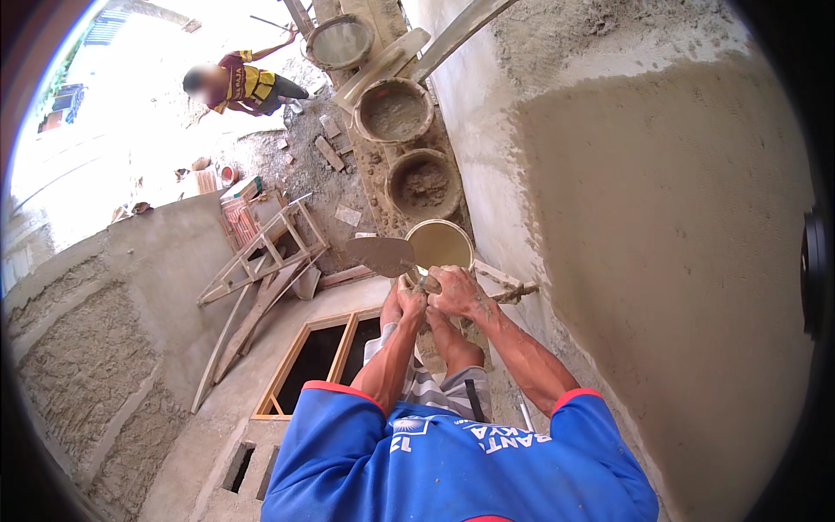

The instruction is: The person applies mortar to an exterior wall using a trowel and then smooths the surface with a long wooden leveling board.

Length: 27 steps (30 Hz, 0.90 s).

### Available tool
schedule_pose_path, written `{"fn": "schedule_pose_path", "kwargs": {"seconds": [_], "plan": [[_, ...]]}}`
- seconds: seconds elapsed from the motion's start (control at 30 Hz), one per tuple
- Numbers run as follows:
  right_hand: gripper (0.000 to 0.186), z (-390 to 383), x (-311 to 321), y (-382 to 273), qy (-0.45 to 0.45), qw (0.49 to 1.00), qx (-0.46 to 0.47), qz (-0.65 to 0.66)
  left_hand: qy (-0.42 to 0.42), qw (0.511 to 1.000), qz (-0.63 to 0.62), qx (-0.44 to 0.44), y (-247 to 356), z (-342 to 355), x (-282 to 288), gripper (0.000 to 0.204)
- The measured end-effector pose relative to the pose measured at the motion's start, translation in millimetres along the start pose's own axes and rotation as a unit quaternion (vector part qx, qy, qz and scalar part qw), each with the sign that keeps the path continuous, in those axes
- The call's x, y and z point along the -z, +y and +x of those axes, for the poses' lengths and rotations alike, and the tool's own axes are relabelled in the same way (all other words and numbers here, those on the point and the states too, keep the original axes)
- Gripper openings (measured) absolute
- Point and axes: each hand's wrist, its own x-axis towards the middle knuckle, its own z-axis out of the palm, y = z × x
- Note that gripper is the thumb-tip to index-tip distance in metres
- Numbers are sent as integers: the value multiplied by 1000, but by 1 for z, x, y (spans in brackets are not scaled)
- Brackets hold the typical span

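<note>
A pointed trowel [380, 255] with a mortar-grey blade extends leftward in front of me, beside the rim of a bucket of cloudy liquid [441, 237]. My right hand [453, 291], smeared with mortar, is closed at the trowel's handle. Against the handle from the other side, my left hand [410, 297] is closed, its fingers curled. Whatever lies inside the left fingers is hidden. Beyond the bucket stand a tub of lumpy mortar [424, 184] and a tub of wetter mix [394, 110].
A partly plastered wall [661, 226] rises on my right. Another tub [340, 42] stands farther along the plank platform [374, 165]. At left are a wooden frame [265, 252] and a window frame [300, 335]. A person [248, 83] stands below at far left.
</note>
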Motion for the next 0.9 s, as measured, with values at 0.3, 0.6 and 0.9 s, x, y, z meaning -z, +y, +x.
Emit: {"fn": "schedule_pose_path", "kwargs": {"seconds": [0.3,0.6,0.9], "plan": [[30,37,11,0,-39,998,-8,-52,-21,993,-117,20,26,15,-13,34],[35,56,23,-4,-52,998,-25,-37,-93,953,-281,70,58,24,-20,34],[36,56,23,3,-44,998,-38,-10,-135,929,-334,91,83,20,-27,35]]}}
